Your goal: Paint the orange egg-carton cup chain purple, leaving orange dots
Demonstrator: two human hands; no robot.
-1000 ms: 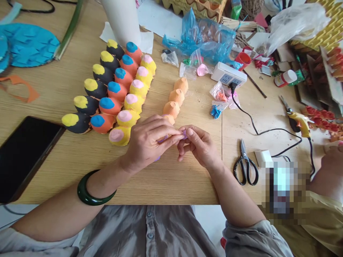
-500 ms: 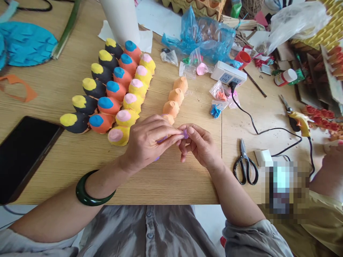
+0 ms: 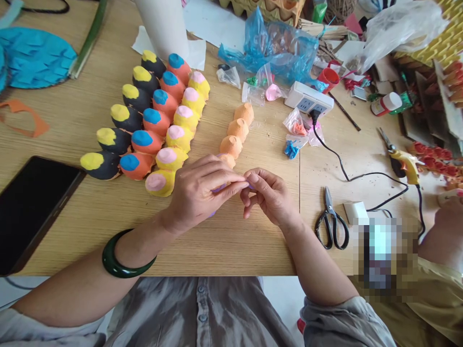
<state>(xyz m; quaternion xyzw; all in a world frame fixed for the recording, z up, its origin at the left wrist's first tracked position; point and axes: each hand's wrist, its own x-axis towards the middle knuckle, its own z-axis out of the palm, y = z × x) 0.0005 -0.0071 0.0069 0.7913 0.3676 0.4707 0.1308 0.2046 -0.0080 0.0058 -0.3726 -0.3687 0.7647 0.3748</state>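
My left hand [image 3: 202, 193] and my right hand [image 3: 267, 195] meet over the wooden table [image 3: 231, 250]. Both pinch a small piece of purple clay [image 3: 250, 186] between thumb and fingertips, mostly covered by them. Under my left hand runs a strip of light orange egg-carton cups [image 3: 230, 146]; its near end is hidden, with bits of purple showing around the fingers. To the left lie three covered strips: black cups with yellow tops [image 3: 121, 115], orange-red cups with blue tops [image 3: 155, 123] and yellow cups with pink tops [image 3: 177, 137].
Black-handled scissors [image 3: 330, 219] lie to the right, near a white plug [image 3: 355, 212] and a glue gun [image 3: 407, 164]. A power strip [image 3: 308, 99] and small clay bags [image 3: 294, 144] sit beyond. A phone [image 3: 34, 207] lies left; another person's arm [image 3: 441, 236] is at right.
The fingers of my right hand have shifted slightly, and less of the purple clay shows between the fingertips. Both hands stay in nearly the same place.
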